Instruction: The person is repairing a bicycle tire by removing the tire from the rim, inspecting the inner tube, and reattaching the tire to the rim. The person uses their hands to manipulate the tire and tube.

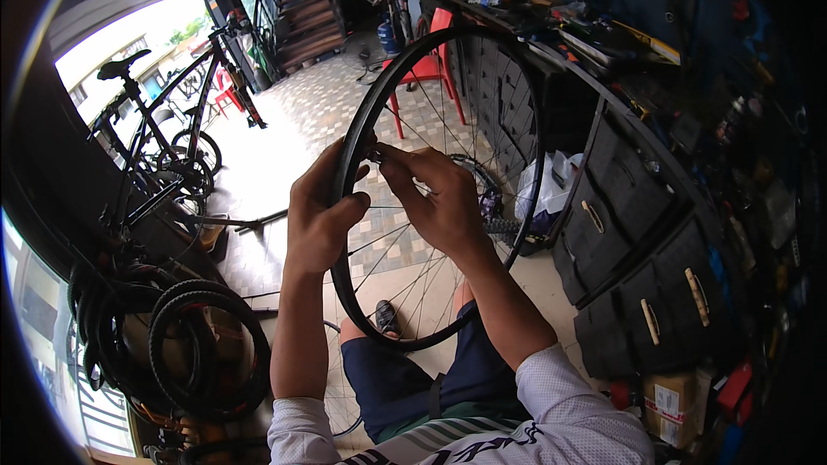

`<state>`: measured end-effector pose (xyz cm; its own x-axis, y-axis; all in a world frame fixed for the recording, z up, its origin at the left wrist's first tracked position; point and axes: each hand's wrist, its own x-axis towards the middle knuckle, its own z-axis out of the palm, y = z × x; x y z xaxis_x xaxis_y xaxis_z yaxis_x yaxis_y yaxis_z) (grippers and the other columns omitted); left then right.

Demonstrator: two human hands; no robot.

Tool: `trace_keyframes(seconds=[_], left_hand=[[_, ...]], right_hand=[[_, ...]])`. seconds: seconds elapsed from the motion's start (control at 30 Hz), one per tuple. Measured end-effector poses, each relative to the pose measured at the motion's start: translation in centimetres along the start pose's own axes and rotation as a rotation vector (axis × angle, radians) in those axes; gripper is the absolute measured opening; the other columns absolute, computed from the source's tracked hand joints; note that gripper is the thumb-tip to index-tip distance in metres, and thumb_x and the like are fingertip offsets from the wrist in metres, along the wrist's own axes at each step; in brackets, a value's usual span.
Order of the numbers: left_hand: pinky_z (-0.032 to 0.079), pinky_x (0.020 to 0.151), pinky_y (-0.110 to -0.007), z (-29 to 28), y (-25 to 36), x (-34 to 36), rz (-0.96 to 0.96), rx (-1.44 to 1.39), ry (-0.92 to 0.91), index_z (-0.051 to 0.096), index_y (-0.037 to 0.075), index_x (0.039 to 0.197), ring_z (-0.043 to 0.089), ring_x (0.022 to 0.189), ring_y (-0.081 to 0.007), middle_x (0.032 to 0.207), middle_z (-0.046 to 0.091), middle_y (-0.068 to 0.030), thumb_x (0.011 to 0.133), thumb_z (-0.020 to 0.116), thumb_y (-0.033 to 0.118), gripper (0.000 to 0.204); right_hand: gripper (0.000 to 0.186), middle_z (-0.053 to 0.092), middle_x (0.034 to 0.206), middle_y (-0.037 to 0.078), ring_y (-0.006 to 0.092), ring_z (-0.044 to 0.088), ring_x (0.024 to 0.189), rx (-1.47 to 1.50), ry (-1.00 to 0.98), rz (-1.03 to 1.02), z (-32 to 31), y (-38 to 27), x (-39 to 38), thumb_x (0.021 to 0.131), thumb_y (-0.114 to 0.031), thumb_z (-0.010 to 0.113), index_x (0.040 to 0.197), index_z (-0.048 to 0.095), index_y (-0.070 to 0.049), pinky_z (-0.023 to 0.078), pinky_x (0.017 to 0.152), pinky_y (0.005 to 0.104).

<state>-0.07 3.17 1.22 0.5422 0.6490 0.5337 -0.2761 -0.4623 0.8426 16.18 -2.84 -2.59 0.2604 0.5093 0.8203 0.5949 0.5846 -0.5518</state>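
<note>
A bicycle wheel (368, 112) with a black rim and thin spokes stands upright in front of me, its lower edge between my thighs. My left hand (320, 207) is wrapped around the left side of the wheel, thumb on the inner side. Close beside it, my right hand (441, 200) reaches across the spokes from the right. Its thumb and fingertips are pinched together at the inner edge of the rim, on a small thing that I cannot make out.
A bicycle frame (185, 90) stands at the left by the bright doorway. Several tyres (207, 293) hang at the lower left. On the right are dark drawers (646, 284) under a cluttered workbench (594, 39). A red chair (444, 60) and a white plastic bag (551, 176) lie beyond the wheel.
</note>
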Motion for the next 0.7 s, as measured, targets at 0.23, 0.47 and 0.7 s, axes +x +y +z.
trace_keyframes(seconds=[0.23, 0.47, 0.7], left_hand=[[0.042, 0.111, -0.038, 0.3, 0.3, -0.3, 0.0, -0.033, -0.016, 0.049, -0.008, 0.142, 0.058, 0.124, -0.0211, 0.133, 0.062, -0.0148, 0.073, 0.058, -0.002, 0.07], [0.047, 0.08, -0.024, 0.8, 0.9, -0.7, -0.038, 0.073, 0.033, 0.052, -0.008, 0.138, 0.061, 0.1, -0.0119, 0.122, 0.066, -0.0147, 0.076, 0.058, -0.003, 0.063], [0.045, 0.071, -0.022, 1.9, 1.7, -1.0, -0.071, 0.04, 0.039, 0.055, -0.009, 0.133, 0.062, 0.087, -0.0092, 0.106, 0.071, -0.0123, 0.079, 0.059, -0.006, 0.054]], right_hand=[[0.024, 0.073, 0.084, 0.011, 0.0199, 0.07, 0.068, 0.235, -0.047, 0.037, 0.7, 0.6, -0.3, 0.097, -0.018, 0.068, 0.117, 0.073, -0.005, 0.051, 0.06, 0.0315], [0.027, 0.072, 0.08, 0.011, 0.0107, 0.067, 0.065, 0.246, 0.011, 0.041, 0.7, 1.0, -1.7, 0.102, -0.017, 0.06, 0.123, 0.05, -0.003, 0.049, 0.059, 0.0259], [0.023, 0.07, 0.072, 0.009, 0.0091, 0.065, 0.064, 0.46, 0.027, 0.362, 0.9, 0.4, -0.7, 0.101, -0.018, 0.064, 0.112, 0.052, -0.002, 0.047, 0.057, 0.0251]])
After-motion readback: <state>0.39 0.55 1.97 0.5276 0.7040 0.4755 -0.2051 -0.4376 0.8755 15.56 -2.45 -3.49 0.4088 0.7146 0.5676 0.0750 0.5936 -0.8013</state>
